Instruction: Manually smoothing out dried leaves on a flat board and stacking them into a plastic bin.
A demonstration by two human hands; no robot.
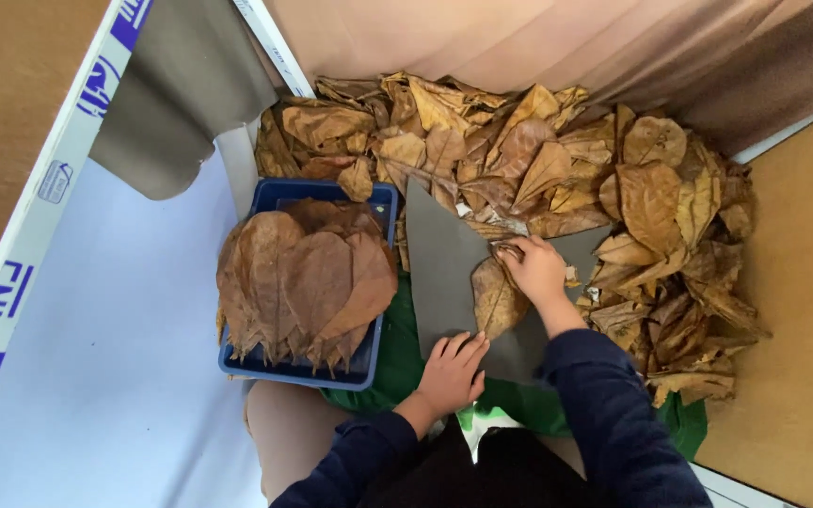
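Pinching a dry brown leaf [496, 299] on the grey board [444, 273], the right hand [536, 271] grips; left hand [451, 372] (flat, open) presses the board's near edge.

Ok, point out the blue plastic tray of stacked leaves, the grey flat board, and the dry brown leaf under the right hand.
Blue plastic tray [380, 199]: head view, bare upper right rim.
Grey flat board [439, 273]: head view, bare left part.
Dry brown leaf [493, 301]: head view, blade's middle.

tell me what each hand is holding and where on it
The right hand pinches a dry brown leaf at its upper end. The left hand holds nothing; it presses flat on the grey board.
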